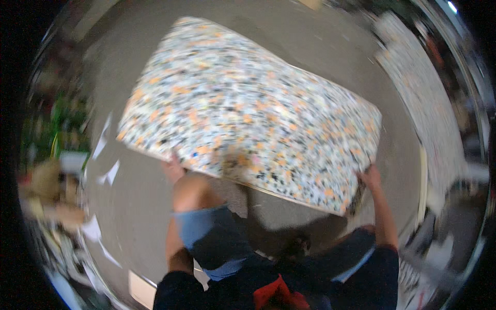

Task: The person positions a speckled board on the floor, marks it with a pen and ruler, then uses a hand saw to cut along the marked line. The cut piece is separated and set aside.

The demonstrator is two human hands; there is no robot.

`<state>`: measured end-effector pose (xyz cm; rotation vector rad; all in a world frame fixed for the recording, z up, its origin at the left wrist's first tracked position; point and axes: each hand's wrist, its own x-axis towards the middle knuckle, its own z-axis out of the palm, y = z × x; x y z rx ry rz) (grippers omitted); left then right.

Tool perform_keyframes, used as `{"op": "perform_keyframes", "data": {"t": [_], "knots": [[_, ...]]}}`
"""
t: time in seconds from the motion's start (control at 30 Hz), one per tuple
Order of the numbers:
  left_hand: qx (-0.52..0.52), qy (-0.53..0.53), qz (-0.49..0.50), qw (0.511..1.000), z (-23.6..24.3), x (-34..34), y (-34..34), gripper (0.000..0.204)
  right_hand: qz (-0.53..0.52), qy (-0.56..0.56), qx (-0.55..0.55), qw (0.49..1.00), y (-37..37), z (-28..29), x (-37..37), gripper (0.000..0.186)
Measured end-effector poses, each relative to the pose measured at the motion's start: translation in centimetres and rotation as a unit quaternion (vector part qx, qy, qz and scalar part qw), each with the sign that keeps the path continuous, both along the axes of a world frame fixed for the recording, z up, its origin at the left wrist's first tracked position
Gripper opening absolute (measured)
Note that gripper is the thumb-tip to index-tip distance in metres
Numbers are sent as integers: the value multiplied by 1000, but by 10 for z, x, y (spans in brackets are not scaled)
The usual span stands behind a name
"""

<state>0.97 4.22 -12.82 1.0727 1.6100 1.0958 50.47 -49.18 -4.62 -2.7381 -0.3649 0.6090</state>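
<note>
Speckled slab [258,113], surface blurred, is held by left hand [175,166] and right hand [370,177].

Open floor [325,44] stretches beyond the slab [258,113]. Left of the slab it runs to white scraps [110,173]; right of it, a passable strip ends at a long panel [426,98]. The left knee [194,194] crowds the slab's near edge.
</note>
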Motion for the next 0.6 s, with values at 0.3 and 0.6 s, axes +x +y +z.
{"op": "perform_keyframes", "data": {"t": [0.3,0.6], "knots": [[6,-53,-31,998,9,28,-6,65,-284,91,65,952,-18,-29,18,106],[-93,43,-182,978,23,9,2,101,-241,156,170,943,-50,-57,5,94]]}}
